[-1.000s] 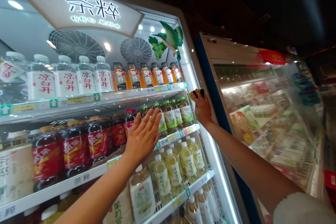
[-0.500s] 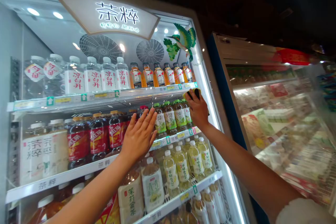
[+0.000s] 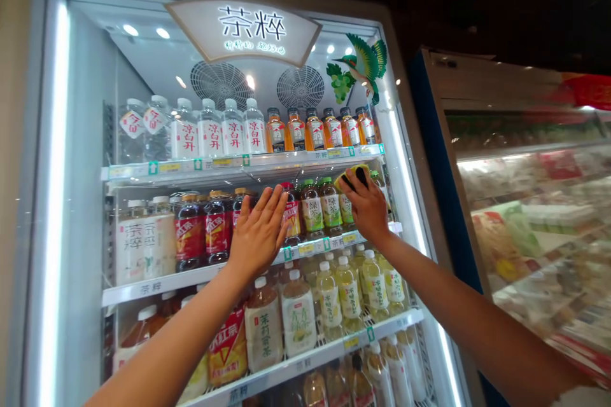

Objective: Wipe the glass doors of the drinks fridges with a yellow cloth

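My left hand (image 3: 260, 232) lies flat with its fingers stretched out against the glass door of a lit drinks cooler. Behind it are red-labelled tea bottles (image 3: 217, 232). To its right, my right hand (image 3: 366, 203) presses a yellow-and-black sponge (image 3: 352, 178) to the same glass, just below the top shelf edge (image 3: 315, 156). Past the sponge stand green-capped tea bottles (image 3: 312, 210), partly covered by the right hand. Both hands are outside the glass, and the bottles are inside.
Clear water bottles (image 3: 209, 130) and amber bottles (image 3: 315, 130) line the top shelf. Pale yellow drinks (image 3: 351, 289) stand lower down. A lit sign (image 3: 252, 32) and a bird sticker (image 3: 365, 63) are at the top. Another refrigerated case (image 3: 525, 203) stands to the right.
The view has swung left, bringing the cooler's left light strip into sight. My right hand and the sponge have slid left across the glass. My left hand stays flat, little changed.
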The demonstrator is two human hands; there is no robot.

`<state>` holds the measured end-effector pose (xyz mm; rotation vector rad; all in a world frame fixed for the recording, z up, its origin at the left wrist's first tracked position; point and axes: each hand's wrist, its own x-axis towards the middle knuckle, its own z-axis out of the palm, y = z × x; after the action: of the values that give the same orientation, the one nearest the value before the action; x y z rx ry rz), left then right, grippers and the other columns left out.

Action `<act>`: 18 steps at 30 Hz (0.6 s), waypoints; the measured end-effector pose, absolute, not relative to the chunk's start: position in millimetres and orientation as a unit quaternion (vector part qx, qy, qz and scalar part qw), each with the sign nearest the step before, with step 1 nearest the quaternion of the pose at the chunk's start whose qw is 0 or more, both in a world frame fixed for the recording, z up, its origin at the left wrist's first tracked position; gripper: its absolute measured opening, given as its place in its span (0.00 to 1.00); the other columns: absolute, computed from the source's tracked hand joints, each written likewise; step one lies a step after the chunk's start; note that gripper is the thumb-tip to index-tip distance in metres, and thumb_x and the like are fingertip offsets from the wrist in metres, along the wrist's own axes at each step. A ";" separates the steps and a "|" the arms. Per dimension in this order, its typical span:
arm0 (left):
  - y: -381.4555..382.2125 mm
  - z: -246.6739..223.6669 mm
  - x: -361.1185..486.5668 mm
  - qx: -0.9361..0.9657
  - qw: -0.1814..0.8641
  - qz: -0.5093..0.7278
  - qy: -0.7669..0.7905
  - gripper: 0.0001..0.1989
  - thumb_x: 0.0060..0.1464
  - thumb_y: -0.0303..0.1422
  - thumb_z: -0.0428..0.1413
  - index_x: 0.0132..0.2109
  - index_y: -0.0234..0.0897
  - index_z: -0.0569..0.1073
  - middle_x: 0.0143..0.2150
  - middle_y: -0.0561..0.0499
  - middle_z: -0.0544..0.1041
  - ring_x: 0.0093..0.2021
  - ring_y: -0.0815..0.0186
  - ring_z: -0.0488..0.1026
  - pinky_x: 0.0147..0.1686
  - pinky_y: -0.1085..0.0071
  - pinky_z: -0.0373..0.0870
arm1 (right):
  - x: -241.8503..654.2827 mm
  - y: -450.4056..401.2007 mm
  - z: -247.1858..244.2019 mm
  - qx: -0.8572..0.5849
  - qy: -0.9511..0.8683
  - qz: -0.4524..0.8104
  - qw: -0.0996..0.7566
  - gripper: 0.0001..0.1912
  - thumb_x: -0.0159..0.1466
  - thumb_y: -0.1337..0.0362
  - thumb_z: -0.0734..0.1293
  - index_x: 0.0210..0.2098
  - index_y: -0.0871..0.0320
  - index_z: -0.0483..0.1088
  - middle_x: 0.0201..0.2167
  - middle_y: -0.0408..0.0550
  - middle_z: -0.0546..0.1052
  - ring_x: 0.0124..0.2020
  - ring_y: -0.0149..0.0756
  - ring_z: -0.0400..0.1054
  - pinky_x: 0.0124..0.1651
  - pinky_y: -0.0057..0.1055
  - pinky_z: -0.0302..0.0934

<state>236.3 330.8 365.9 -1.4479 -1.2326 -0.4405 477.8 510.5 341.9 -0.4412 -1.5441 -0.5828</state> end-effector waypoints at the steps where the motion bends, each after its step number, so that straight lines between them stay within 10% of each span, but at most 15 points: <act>1: 328.7 364.2 235.3 -0.612 0.559 -0.185 -0.528 0.35 0.71 0.41 0.45 0.78 0.44 0.41 0.78 0.48 0.50 0.78 0.61 0.45 0.77 0.53 0.29 | 481.4 508.4 333.7 -0.175 -0.702 -0.268 0.636 0.37 0.65 0.80 0.59 0.68 0.42 0.66 0.71 0.38 0.66 0.77 0.49 0.46 0.70 0.56 0.61; 18: 300.2 351.2 230.6 -0.612 0.503 -0.141 -0.594 0.35 0.70 0.41 0.44 0.77 0.36 0.46 0.79 0.44 0.46 0.79 0.59 0.40 0.76 0.50 0.29 | 483.9 493.0 314.7 -0.120 -0.761 -0.262 0.582 0.32 0.69 0.78 0.59 0.63 0.39 0.71 0.68 0.36 0.70 0.75 0.49 0.53 0.68 0.55 0.62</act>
<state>230.6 300.2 351.2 -1.4767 -1.4340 -0.3404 483.9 493.0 314.7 -0.2796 -1.7763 -0.6126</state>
